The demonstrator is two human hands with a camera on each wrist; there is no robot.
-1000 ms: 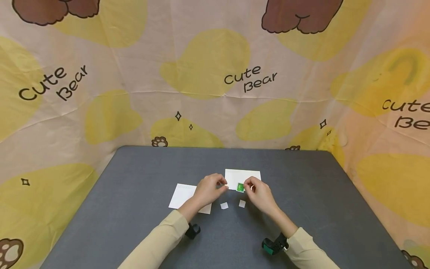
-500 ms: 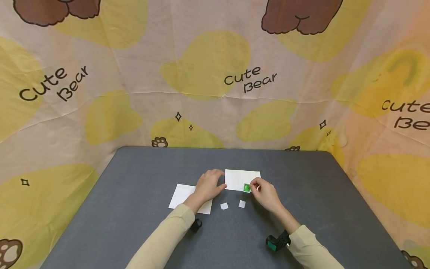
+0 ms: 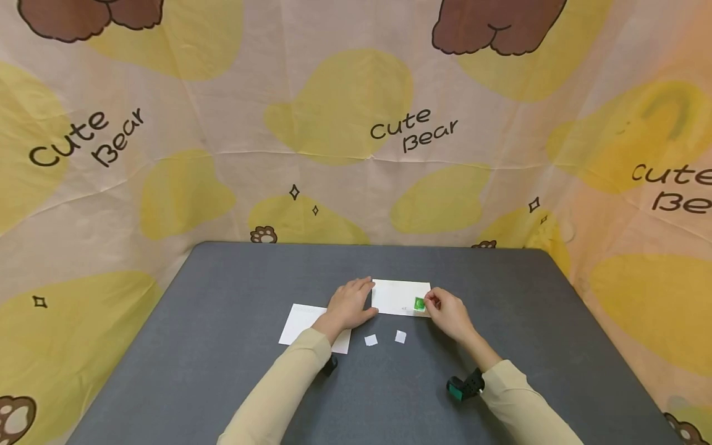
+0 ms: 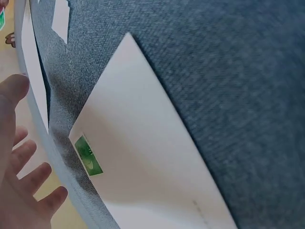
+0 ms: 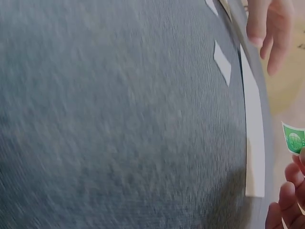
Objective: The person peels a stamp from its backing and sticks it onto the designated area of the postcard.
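Observation:
A green postage stamp [image 3: 419, 303] with a white border is pinched at its edge by my right hand [image 3: 449, 314], over the right part of a white envelope [image 3: 395, 296]. In the right wrist view the stamp [image 5: 294, 138] is raised off the envelope [image 5: 255, 129]. My left hand [image 3: 349, 304] lies with spread fingers at the envelope's left edge. Below the left forearm is a second white envelope [image 3: 300, 322], partly covered. The left wrist view shows another green stamp [image 4: 88, 156] at that envelope's corner.
Two small white paper squares, a left one [image 3: 371, 340] and a right one [image 3: 400, 337], lie on the grey table [image 3: 478, 272] nearer the person. A patterned cloth [image 3: 345, 111] hangs behind the table.
My right hand has carried the stamp rightward along the envelope toward its right end. The left hand's fingers have straightened from a loose curl and settled at the envelope's left edge.

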